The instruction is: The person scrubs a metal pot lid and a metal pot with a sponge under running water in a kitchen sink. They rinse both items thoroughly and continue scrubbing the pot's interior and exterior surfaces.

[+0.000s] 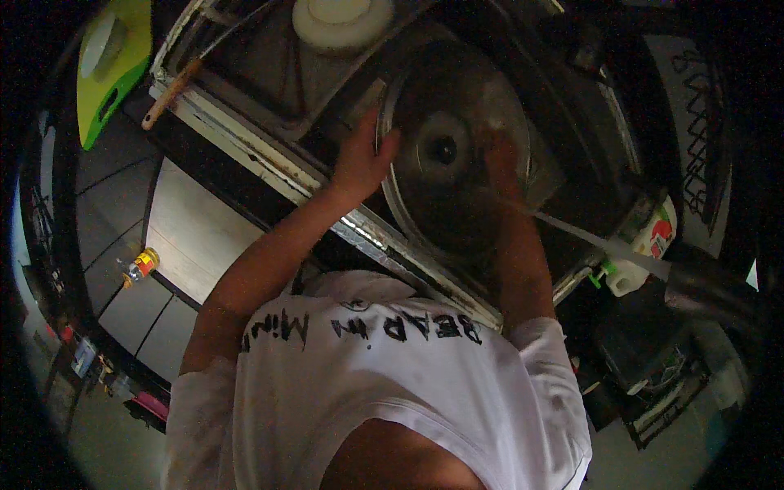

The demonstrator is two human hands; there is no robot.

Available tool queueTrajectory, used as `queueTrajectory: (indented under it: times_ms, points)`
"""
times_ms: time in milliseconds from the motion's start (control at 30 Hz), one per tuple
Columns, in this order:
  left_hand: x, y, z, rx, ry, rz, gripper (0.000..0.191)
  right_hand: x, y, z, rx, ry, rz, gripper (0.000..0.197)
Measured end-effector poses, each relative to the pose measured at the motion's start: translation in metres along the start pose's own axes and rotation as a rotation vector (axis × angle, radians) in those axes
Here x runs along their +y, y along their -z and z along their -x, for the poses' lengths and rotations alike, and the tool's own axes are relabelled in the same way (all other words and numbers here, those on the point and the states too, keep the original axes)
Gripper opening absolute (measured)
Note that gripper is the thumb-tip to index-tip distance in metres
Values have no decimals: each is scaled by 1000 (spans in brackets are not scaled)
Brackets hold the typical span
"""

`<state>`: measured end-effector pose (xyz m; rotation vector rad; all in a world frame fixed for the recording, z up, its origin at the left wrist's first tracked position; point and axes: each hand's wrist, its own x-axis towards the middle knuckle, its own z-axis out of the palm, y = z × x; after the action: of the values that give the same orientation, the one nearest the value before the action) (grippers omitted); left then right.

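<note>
My left hand [364, 156] grips the left rim of a large round thing [422, 214] with a shiny metal edge, which looks like a pot lid. Its thumb lies over the rim and the fingers go behind it. A pale ring with a dark middle sits at the disc's centre. Over the right part of the disc is my right hand [501, 153], blurred and dim; whether it holds something cannot be told. The disc is tilted inside a dark, sink-like basin [294, 125]. A grey tube, perhaps a faucet spout [637, 257], reaches in from the right near my right wrist.
A pale round dish [343, 21] stands at the top. A wooden-handled tool [168, 98] crosses the worn metal edge [275, 165]. Further left are a green board [122, 67] and a small bottle [144, 263]. At right stands a white plastic bottle [652, 239] with a green part.
</note>
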<state>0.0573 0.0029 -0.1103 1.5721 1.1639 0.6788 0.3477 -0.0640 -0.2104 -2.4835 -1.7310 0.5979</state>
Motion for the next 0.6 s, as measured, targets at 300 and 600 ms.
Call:
queueTrajectory:
  times_ms: [300,600]
  points:
    - [5,0,-3,-1,96,-45,49,-136,23,94,-404,407,-529,40]
    - [-21,-5,-2,59,-7,-96,44,-13,-14,-49,148,110,-207,33]
